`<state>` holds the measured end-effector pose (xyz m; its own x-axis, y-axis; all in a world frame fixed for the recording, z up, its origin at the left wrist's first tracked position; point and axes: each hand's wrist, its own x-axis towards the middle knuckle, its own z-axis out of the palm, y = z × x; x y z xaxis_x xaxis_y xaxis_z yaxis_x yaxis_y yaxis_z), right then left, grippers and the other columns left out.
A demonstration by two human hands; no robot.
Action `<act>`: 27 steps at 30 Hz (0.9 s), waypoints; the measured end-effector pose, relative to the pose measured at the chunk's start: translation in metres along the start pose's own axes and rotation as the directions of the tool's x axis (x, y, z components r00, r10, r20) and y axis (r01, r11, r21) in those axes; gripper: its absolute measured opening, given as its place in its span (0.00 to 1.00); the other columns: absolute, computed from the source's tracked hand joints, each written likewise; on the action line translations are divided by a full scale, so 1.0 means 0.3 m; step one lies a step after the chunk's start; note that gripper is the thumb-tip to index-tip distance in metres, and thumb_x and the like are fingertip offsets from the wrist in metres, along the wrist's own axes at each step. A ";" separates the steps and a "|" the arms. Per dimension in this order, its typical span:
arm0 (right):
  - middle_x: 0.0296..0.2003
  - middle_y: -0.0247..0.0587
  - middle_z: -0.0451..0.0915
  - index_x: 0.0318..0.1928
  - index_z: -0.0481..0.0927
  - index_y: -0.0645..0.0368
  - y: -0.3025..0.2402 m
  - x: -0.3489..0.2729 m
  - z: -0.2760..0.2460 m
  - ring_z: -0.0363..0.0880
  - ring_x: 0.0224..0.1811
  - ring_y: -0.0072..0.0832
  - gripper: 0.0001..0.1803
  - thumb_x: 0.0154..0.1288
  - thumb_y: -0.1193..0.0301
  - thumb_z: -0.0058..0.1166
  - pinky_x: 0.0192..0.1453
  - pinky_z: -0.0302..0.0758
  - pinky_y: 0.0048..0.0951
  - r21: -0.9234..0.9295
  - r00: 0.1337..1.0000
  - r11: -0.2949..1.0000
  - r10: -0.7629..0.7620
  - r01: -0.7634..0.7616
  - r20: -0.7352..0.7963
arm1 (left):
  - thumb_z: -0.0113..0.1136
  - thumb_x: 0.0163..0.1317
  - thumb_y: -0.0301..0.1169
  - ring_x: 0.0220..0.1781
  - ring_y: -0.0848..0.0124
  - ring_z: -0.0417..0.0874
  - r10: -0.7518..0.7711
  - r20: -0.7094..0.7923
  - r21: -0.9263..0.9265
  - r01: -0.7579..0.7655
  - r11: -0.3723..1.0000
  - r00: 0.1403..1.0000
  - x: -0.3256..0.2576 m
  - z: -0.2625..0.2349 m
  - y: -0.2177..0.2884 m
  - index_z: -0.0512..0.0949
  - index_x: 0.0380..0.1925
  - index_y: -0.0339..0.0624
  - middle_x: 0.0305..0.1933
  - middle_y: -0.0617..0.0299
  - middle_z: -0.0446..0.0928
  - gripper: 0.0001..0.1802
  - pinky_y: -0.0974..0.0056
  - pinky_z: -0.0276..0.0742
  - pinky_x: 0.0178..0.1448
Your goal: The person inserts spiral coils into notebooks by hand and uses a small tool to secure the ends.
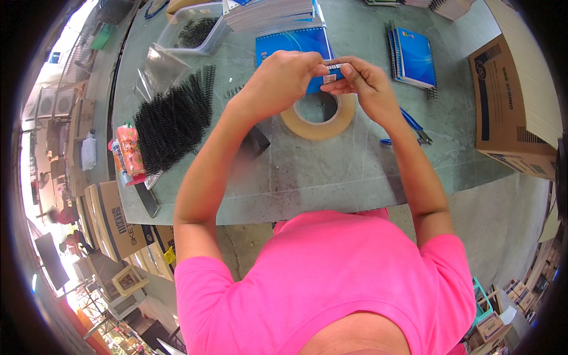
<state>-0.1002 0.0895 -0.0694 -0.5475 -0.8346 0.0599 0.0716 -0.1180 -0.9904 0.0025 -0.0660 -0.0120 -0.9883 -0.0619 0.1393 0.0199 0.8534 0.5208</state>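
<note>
pinching a small blue notebook between both hands, the left hand and right hand clamp its near edge from either side, equally close, over one tape roll lying flat on the grey table. its long axis seemingly runs left-right; one pile of black binding coils lies left, one notebook stack far right.

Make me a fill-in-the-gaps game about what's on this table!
1. Both hands, left hand and right hand, pinch a small ____ notebook.
2. Under the hands lies a roll of clear ____.
3. The black spiral binding coils lie to the person's ____.

Missing words: blue; tape; left
</note>
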 end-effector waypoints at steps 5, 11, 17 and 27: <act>0.35 0.41 0.80 0.49 0.74 0.65 0.004 0.008 0.026 0.82 0.35 0.24 0.12 0.68 0.74 0.46 0.39 0.79 0.20 -0.061 0.997 0.998 -0.026 0.022 -0.074 | 0.59 0.56 0.34 0.42 0.57 0.76 0.122 -0.238 0.304 -0.046 0.952 0.963 0.004 0.034 0.038 0.76 0.35 0.39 0.35 0.55 0.78 0.11 0.57 0.70 0.44; 0.33 0.41 0.80 0.47 0.74 0.66 -0.002 0.008 0.032 0.82 0.33 0.23 0.11 0.67 0.76 0.45 0.37 0.79 0.20 -0.041 0.994 0.999 -0.031 0.027 -0.104 | 0.60 0.54 0.39 0.40 0.57 0.74 0.150 -0.197 0.420 -0.055 0.906 0.969 -0.028 0.006 0.000 0.76 0.39 0.41 0.36 0.56 0.77 0.16 0.56 0.69 0.43; 0.33 0.40 0.80 0.42 0.75 0.67 0.013 0.000 0.022 0.82 0.34 0.23 0.08 0.66 0.77 0.45 0.36 0.79 0.19 -0.025 0.997 1.000 -0.013 0.012 -0.078 | 0.60 0.55 0.38 0.42 0.55 0.76 0.060 -0.159 0.185 -0.030 0.982 0.985 -0.015 0.022 0.018 0.76 0.37 0.40 0.37 0.55 0.77 0.15 0.57 0.70 0.44; 0.30 0.39 0.81 0.39 0.77 0.71 0.029 -0.007 0.016 0.82 0.33 0.22 0.09 0.65 0.76 0.47 0.36 0.79 0.19 -0.136 0.990 0.991 -0.025 0.006 -0.141 | 0.56 0.53 0.30 0.40 0.55 0.77 0.138 -0.198 -0.026 -0.146 0.989 0.970 0.026 0.066 0.055 0.79 0.33 0.37 0.34 0.51 0.78 0.10 0.58 0.73 0.44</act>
<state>-0.0942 0.0877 -0.0775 -0.6616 -0.7470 0.0663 -0.0451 -0.0486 -0.9978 -0.0080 -0.0422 -0.0191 -0.9264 -0.0448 0.3739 0.1677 0.8398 0.5163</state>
